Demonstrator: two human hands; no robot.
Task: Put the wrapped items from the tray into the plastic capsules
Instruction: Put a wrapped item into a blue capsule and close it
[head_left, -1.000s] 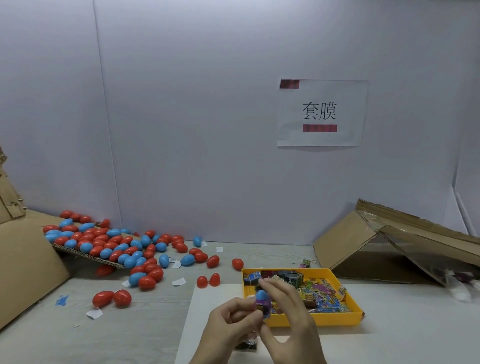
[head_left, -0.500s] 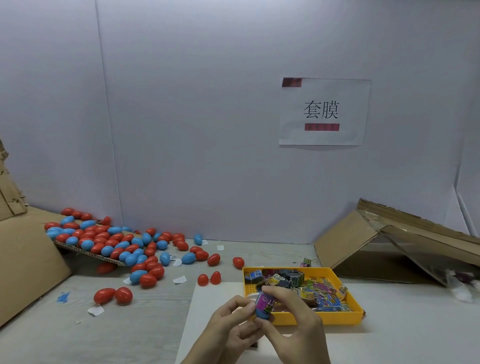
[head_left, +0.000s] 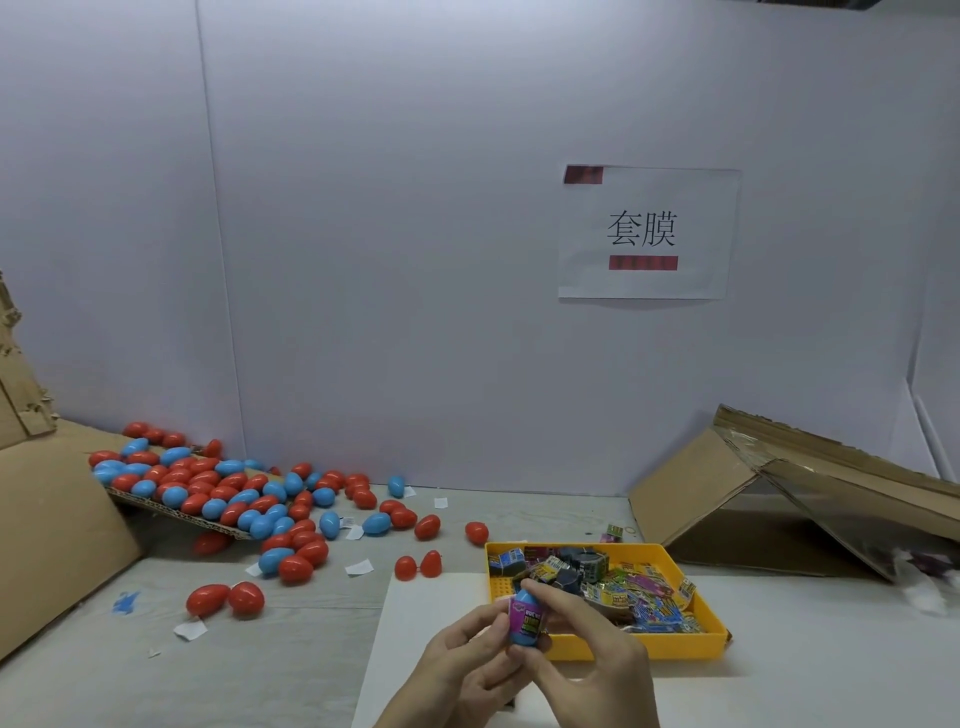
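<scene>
In front of the yellow tray (head_left: 649, 652), above the white worktop (head_left: 810, 654), we hold a blue egg-shaped capsule (head_left: 521, 601) upright, purple printed wrapper (head_left: 525, 622) round its middle, left hand (head_left: 467, 662) and right hand (head_left: 589, 657) fingers (head_left: 561, 600) clamped on it.

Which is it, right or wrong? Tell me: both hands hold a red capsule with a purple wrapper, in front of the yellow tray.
Wrong on colour: the head view shows a blue capsule, not a red one. The left hand and the right hand hold it, with a purple wrapper round it, in front of the yellow tray.
</scene>
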